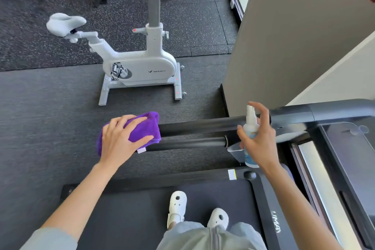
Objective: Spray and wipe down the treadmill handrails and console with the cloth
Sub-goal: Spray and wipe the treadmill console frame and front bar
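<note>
My left hand (121, 140) presses a folded purple cloth (146, 126) onto the end of the treadmill's black left handrail (194, 126). A second, lower bar (190, 143) runs just beneath it. My right hand (257, 140) grips a small white spray bottle (250, 126) upright, with the index finger on its nozzle, just right of the handrail's middle. The console (345, 148) with its dark screen lies at the far right.
I stand on the treadmill belt (142, 205) in white clogs. A white exercise bike (138, 65) stands on the dark floor beyond the handrail. A grey wall corner (284, 36) rises at the right, close to the console.
</note>
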### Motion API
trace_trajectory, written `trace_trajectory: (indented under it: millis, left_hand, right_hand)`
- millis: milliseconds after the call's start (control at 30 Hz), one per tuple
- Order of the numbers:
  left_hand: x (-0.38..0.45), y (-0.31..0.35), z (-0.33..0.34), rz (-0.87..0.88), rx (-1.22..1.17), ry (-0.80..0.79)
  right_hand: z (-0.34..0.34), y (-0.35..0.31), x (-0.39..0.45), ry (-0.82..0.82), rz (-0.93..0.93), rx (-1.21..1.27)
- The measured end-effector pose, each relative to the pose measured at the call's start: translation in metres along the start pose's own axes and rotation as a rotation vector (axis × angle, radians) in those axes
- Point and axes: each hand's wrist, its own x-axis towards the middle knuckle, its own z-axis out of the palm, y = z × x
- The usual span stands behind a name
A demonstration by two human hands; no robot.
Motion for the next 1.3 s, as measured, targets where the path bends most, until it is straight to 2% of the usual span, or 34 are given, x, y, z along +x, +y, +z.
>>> trace_trajectory:
  millis: [233, 467, 767, 900, 1133, 1233, 1300]
  left_hand:
    - [0.032, 0.098, 0.024, 0.074, 0.029, -0.113]
    - [0.043, 0.159, 0.043, 0.11, -0.01, -0.117]
    - [0.072, 0.289, 0.079, 0.175, -0.022, -0.274]
    - [0.072, 0.271, 0.071, 0.189, -0.086, -0.319]
    - [0.037, 0.154, 0.04, 0.122, -0.068, -0.148]
    - [0.04, 0.165, 0.045, 0.091, -0.012, -0.137]
    - [0.048, 0.194, 0.052, 0.153, -0.012, -0.162]
  right_hand:
    - [-0.011, 0.006, -0.004, 0.007, -0.012, 0.016]
    - [-0.033, 0.025, -0.016, 0.044, 0.02, 0.013]
    - [-0.063, 0.043, -0.029, 0.195, 0.08, 0.025]
    - [-0.065, 0.041, -0.027, 0.182, 0.082, -0.006]
    - [-0.058, 0.03, -0.026, 0.19, 0.088, 0.011]
    - [-0.055, 0.028, -0.029, 0.226, 0.106, -0.006]
    - [-0.053, 0.025, -0.036, 0.281, 0.139, -0.033]
